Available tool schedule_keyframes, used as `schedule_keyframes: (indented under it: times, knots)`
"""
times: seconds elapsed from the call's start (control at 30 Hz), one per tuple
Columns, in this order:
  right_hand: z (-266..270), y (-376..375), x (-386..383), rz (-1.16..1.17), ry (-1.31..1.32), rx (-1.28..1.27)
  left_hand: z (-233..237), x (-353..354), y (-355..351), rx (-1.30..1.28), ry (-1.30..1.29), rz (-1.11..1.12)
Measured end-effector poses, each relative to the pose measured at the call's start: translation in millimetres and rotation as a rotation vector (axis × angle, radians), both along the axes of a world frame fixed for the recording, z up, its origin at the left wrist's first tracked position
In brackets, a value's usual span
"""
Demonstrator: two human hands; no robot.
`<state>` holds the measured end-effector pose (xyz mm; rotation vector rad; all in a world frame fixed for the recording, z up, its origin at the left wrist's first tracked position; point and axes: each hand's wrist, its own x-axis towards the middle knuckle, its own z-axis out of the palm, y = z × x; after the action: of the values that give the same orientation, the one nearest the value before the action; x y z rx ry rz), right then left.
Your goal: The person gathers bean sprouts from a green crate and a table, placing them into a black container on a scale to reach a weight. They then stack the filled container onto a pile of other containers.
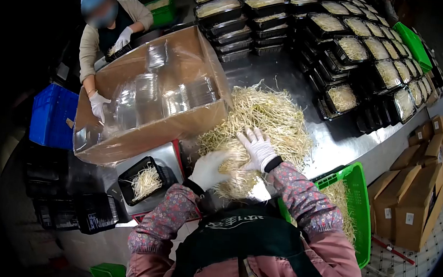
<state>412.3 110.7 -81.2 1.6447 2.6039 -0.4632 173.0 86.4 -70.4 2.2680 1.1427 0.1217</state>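
Note:
A big loose heap of bean sprouts lies on the metal table in front of me. My right hand, in a white glove, rests on the near part of the heap with its fingers spread. At the heap's near left edge is my left hand, also gloved; motion smears its fingers against the sprouts, so I cannot tell whether they grip any. Left of that hand, a black plastic tray partly filled with bean sprouts sits tilted in view on a scale.
A cardboard box of clear lids stands left of the heap; a co-worker reaches into it. Filled trays are stacked at the back and right. A green crate of sprouts is by my right arm. Black trays are at left.

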Motion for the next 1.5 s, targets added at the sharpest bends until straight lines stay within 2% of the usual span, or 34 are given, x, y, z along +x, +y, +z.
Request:
schedule_keyframes:
  times: [0.1,0.2,0.23,0.3,0.33,0.4,0.43,0.47,0.5,0.6,0.63,0.7,0.73,0.77,0.83,0.9,0.93,0.97,1.03,1.07,1.1,1.13,1.17,1.2,1.27,1.37,1.4,1.43,1.5]
  knots:
    - [16.3,0.1,19.5,-0.067,0.042,-0.079,4.6,20.3,26.4,0.324,-0.227,0.071]
    - [10.5,-13.2,18.9,-0.045,-0.148,-0.009,-16.9,41.3,39.8,0.167,-0.02,0.109]
    - [-1.5,-10.6,18.0,-0.088,-0.13,-0.067,-19.8,47.5,44.7,-0.062,0.102,0.133]
    - [-26.4,-6.5,14.8,-0.177,-0.085,-0.19,-26.5,56.2,45.1,-0.106,0.17,0.23]
    - [-33.0,-13.4,16.6,-0.201,-0.024,-0.032,-35.4,56.5,47.1,-0.122,0.217,0.223]
    - [-46.2,-12.7,24.4,-0.145,0.003,-0.067,-45.4,57.5,49.5,-0.157,0.31,0.208]
    - [-51.1,-11.1,30.0,-0.115,0.014,-0.08,-49.4,55.4,48.2,-0.113,0.277,0.188]
    - [-46.2,-17.5,34.7,-0.12,0.155,0.048,-43.2,53.4,43.0,-0.069,0.243,0.171]
    - [-43.1,-15.9,41.0,-0.122,0.119,-0.028,-36.2,51.9,36.5,-0.028,0.208,0.155]
    - [-9.1,-16.4,63.7,-0.048,0.157,0.006,-29.9,49.7,22.3,0.081,0.111,0.093]
    - [-27.6,-11.8,79.4,-0.029,0.179,0.079,-29.5,47.7,19.2,0.118,0.089,0.071]
    - [-0.7,-3.4,108.5,-0.227,0.148,0.06,-30.0,29.3,15.1,0.181,0.056,0.078]
    - [3.5,2.5,125.0,-0.302,0.031,0.007,-38.5,16.4,15.8,0.21,0.042,0.076]
    - [42.3,6.8,114.8,-0.412,-0.047,-0.132,-43.9,8.0,12.9,0.232,0.031,0.07]
    - [38.5,14.6,99.9,-0.422,0.13,-0.012,-35.8,14.8,9.8,0.249,0.015,0.041]
    - [41.6,18.8,58.7,-0.272,0.201,-0.003,-31.8,30.1,8.5,0.294,0.003,0.036]
    - [22.0,21.0,38.7,-0.235,0.228,0.012,-30.4,32.7,9.4,0.183,0.029,0.029]
    - [-9.6,21.1,29.1,-0.092,0.28,0.067,-31.7,32.1,9.3,0.156,0.013,0.076]
    - [-34.2,20.8,14.2,0.006,0.033,-0.098,-35.3,24.0,7.8,0.101,-0.011,0.177]
    - [-37.2,25.2,14.3,0.023,0.037,-0.169,-33.0,10.3,11.0,-0.123,-0.105,0.248]
    - [-39.2,30.3,18.6,0.04,0.04,-0.242,-42.1,-5.8,9.4,-0.133,-0.188,0.295]
    - [-33.1,31.2,24.0,0.023,0.099,-0.229,-70.2,-21.6,6.8,-0.249,-0.325,0.429]
    - [-6.0,32.4,23.6,0.007,0.029,-0.294,-92.9,-33.0,1.2,-0.365,-0.462,0.561]
    - [-5.4,40.3,23.1,-0.003,0.061,-0.284,-90.9,-30.5,-9.1,-0.371,-0.558,0.69]
    - [-18.8,47.9,20.8,-0.036,0.222,-0.2,-91.7,-17.5,-18.2,-0.407,-0.609,0.738]
    - [-12.9,37.2,-17.9,-0.088,0.169,-0.216,-100.4,-0.5,-26.9,-0.444,-0.828,0.814]
    - [0.2,27.6,-28.4,-0.049,0.087,-0.375,-104.2,3.2,-29.7,-0.454,-0.924,0.839]
    - [14.8,14.4,-38.6,-0.018,-0.013,-0.376,-107.3,2.5,-33.0,-0.462,-1.021,0.863]
    - [37.7,-12.3,-48.9,0.047,-0.127,-0.251,-85.9,-11.4,-43.6,-0.366,-0.951,0.855]
